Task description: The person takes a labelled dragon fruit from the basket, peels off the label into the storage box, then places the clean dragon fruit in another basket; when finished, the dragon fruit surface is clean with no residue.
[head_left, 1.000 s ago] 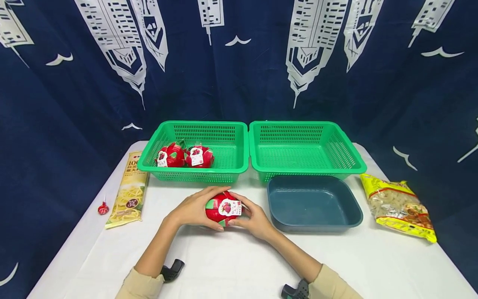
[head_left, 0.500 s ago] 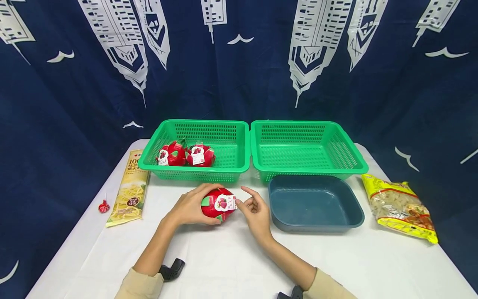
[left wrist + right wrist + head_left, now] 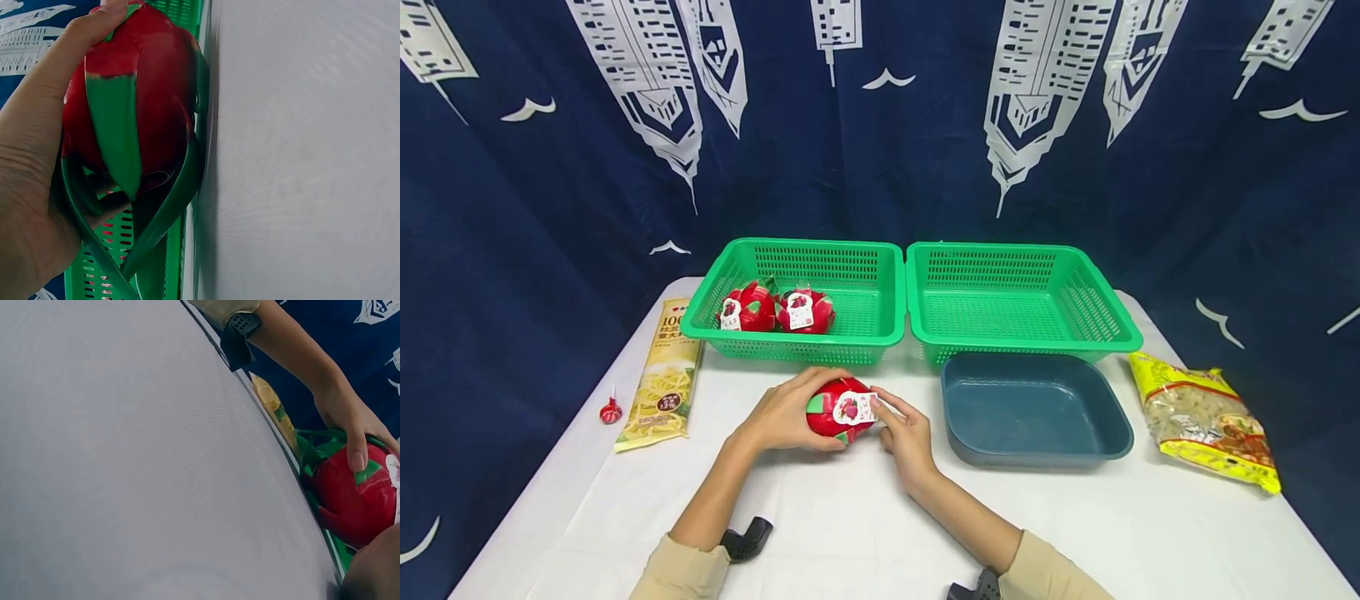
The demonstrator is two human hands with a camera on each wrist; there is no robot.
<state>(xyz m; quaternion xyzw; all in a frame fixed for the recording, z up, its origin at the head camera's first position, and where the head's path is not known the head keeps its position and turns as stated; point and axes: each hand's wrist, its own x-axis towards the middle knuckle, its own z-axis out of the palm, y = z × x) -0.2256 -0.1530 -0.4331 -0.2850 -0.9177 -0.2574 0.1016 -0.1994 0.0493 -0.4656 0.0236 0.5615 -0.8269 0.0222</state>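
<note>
In the head view, a red dragon fruit [image 3: 825, 407] with green scales, seemingly a model, is at the near middle of the table. My left hand [image 3: 781, 414] grips it from the left, thumb along the near side and fingers over the far side. A white label [image 3: 854, 408] with a fruit picture is on its right part. My right hand [image 3: 908, 435] pinches the label's right end, thumb in front and index finger behind. The left wrist view shows the fruit's green leaf tails [image 3: 162, 231] beside the left palm. In the right wrist view, most of the right hand is out of frame.
Two green baskets stand at the back; the left basket [image 3: 790, 340] holds two labelled dragon fruits [image 3: 752, 310]. A blue-grey tub [image 3: 1033, 457] sits in front of the right basket [image 3: 1022, 343]. Noodle pack [image 3: 658, 379] and lollipop [image 3: 611, 411] lie left, a yellow bag [image 3: 1206, 421] right.
My right hand has let go of the fruit's right side, drawn back, then come in to the label's end. My left hand keeps its grip; the fruit has shifted slightly left.
</note>
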